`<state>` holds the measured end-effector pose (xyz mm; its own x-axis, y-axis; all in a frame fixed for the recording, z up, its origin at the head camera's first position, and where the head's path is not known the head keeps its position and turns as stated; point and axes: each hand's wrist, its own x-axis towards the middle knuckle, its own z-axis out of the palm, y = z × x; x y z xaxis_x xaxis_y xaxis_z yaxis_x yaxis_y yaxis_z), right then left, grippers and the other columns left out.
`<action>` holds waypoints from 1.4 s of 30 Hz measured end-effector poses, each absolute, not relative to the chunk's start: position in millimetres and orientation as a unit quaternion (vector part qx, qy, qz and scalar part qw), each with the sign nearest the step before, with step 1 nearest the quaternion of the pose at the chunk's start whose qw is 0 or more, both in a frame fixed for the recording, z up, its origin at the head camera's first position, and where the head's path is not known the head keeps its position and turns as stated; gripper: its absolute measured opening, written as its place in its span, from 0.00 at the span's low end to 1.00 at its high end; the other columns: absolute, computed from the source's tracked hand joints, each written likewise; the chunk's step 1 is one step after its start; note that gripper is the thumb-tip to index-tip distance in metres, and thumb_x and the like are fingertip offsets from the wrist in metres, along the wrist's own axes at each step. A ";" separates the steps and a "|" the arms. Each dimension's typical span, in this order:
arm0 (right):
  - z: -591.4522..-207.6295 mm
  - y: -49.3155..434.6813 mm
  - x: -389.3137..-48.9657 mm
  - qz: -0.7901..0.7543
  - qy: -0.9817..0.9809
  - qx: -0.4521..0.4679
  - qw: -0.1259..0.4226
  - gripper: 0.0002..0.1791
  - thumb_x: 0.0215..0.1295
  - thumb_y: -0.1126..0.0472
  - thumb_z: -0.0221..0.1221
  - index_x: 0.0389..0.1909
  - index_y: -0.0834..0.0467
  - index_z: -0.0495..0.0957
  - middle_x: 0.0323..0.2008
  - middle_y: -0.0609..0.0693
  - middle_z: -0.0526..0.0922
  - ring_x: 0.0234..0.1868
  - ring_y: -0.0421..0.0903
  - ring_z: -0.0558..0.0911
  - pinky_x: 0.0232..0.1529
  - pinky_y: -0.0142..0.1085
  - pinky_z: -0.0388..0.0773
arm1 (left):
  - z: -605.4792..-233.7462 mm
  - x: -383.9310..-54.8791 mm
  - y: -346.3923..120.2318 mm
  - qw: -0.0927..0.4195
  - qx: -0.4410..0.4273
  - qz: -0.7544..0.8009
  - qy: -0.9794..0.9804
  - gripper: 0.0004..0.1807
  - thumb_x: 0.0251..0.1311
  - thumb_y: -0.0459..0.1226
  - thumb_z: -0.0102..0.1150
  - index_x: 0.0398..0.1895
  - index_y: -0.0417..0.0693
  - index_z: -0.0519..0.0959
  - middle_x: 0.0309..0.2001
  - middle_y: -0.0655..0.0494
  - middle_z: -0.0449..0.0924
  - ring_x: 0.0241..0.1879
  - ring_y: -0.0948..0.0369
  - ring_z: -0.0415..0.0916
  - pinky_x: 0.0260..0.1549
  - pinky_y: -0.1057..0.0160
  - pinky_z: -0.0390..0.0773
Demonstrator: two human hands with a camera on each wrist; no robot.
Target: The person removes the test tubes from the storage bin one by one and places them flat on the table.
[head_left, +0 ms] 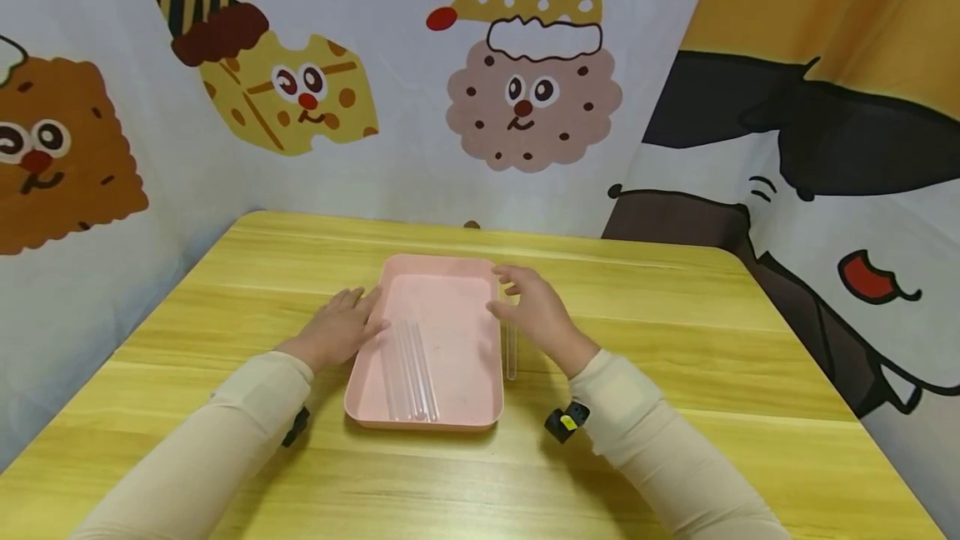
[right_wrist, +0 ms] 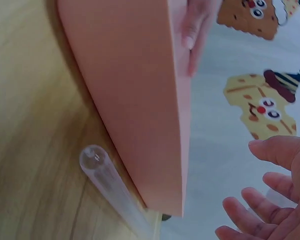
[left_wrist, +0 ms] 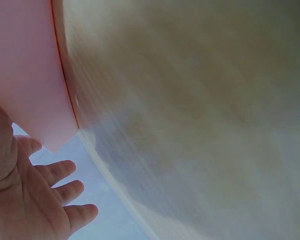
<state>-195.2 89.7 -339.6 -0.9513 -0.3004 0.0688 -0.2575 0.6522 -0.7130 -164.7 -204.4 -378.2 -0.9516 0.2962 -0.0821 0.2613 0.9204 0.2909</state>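
A shallow pink tray point(head_left: 465, 357) lies on the wooden table, long side pointing away from me. Several clear test tubes point(head_left: 411, 373) lie side by side inside its left half. One more clear test tube point(head_left: 512, 352) lies on the table along the tray's right side; its rounded end point(right_wrist: 93, 159) shows in the right wrist view. My left hand point(head_left: 337, 332) is at the tray's left edge, fingers extended and thumb over the rim. Over the right rim hovers my right hand point(head_left: 540, 315), fingers spread and loosely bent, nothing held; it covers the loose tube's far end.
The yellow wood-grain table point(head_left: 660, 323) extends on both sides of the tray. Behind it hangs a white cloth point(head_left: 405, 182) printed with cartoon biscuits and cheese. A dark wrist camera point(head_left: 567, 421) sits at my right cuff.
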 end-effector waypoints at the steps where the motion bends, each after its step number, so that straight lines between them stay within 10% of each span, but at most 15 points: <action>1: -339.7 87.6 -193.8 -0.379 0.911 -0.159 0.027 0.31 0.61 0.61 0.65 0.66 0.57 0.69 0.58 0.57 0.75 0.57 0.55 0.77 0.49 0.46 0.80 | -378.3 -164.5 -204.4 0.063 0.143 0.140 0.978 0.34 0.75 0.48 0.39 0.74 0.34 0.50 0.69 0.25 0.52 0.69 0.31 0.47 0.66 0.34 0.49; 42: -348.7 38.3 -188.7 -0.364 0.894 -0.244 0.094 0.31 0.58 0.66 0.67 0.64 0.60 0.70 0.54 0.61 0.78 0.49 0.55 0.82 0.45 0.39 0.81 | -381.3 -165.3 -204.7 0.071 0.134 0.140 0.978 0.35 0.75 0.49 0.38 0.75 0.35 0.49 0.70 0.26 0.51 0.70 0.32 0.46 0.67 0.35 0.48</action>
<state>-188.7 38.3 -348.7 -0.8633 -0.5046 0.0105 -0.3683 0.6158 -0.6965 -165.3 -204.7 -381.3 -0.9537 0.2831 -0.1015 0.2432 0.9245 0.2934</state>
